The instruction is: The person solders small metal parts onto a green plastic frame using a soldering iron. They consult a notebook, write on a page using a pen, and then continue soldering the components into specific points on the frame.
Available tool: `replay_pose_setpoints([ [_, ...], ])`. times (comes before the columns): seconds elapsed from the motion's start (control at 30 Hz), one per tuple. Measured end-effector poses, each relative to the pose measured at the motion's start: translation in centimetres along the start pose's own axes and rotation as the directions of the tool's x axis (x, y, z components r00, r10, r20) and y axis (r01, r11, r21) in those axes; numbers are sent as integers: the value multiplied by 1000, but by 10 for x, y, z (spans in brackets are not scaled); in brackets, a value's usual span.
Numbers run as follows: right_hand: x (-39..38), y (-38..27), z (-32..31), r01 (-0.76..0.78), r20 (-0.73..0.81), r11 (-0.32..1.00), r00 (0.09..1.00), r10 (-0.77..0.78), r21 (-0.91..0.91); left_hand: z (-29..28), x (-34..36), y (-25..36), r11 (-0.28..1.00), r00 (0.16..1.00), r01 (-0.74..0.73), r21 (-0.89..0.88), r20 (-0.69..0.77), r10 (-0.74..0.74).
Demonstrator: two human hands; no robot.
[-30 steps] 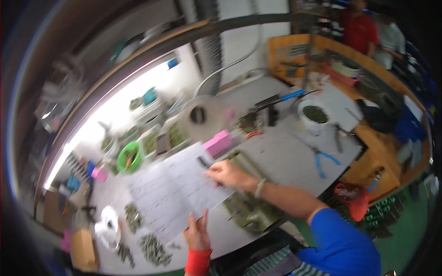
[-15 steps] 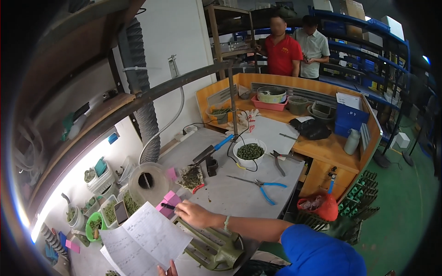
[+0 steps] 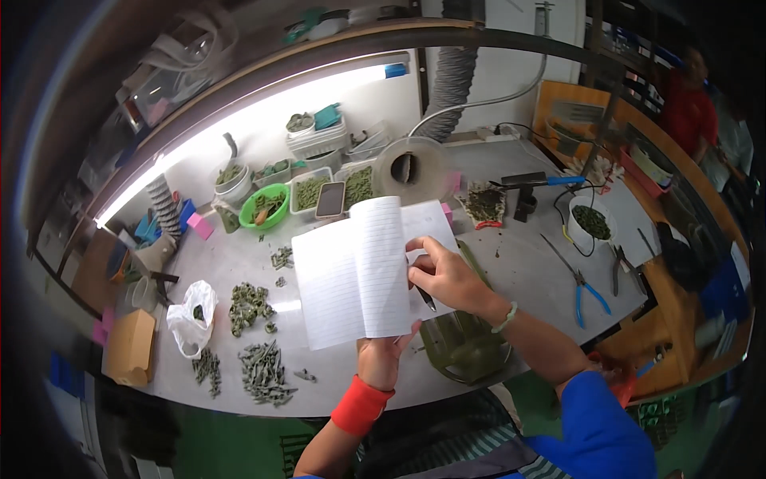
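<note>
White lined notebook (image 3: 363, 275) is held open above the bench (image 3: 519, 263), upright toward the camera. Left hand (image 3: 381, 355) grips its lower edge — fingers closed on the pages. Right hand (image 3: 447, 275) pinches the right page edge and apparently holds a pen (image 3: 425, 298) too. Page partly turned; nothing written shows. Green parts (image 3: 259, 367) lie unsorted at left.

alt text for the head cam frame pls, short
A person holds an open lined notebook over a grey workbench, left hand gripping its lower edge, right hand on the right page with a pen. Piles of small green parts, a green bowl and blue-handled pliers lie around.
</note>
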State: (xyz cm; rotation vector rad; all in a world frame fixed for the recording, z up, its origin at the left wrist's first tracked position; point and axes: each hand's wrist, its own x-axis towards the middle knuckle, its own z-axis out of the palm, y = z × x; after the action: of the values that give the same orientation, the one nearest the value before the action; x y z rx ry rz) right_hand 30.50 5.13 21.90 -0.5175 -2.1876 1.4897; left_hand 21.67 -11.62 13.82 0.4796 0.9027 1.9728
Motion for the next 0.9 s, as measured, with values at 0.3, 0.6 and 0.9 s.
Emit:
replay_pose_setpoints([
  [0.3, 40, 17, 30, 47, -23, 959, 998, -55, -279, -8, 3, -9, 968, 993, 116, -223, 35, -111],
  [0.6, 28, 29, 39, 231, 66, 733, 967, -247, -640, -32, 8, -23, 919, 982, 166, -357, 144, -121],
  [0.9, 38, 42, 23, 555, 218, 685, 826, -519, -472, -34, 14, -23, 961, 993, 115, -252, 38, -109],
])
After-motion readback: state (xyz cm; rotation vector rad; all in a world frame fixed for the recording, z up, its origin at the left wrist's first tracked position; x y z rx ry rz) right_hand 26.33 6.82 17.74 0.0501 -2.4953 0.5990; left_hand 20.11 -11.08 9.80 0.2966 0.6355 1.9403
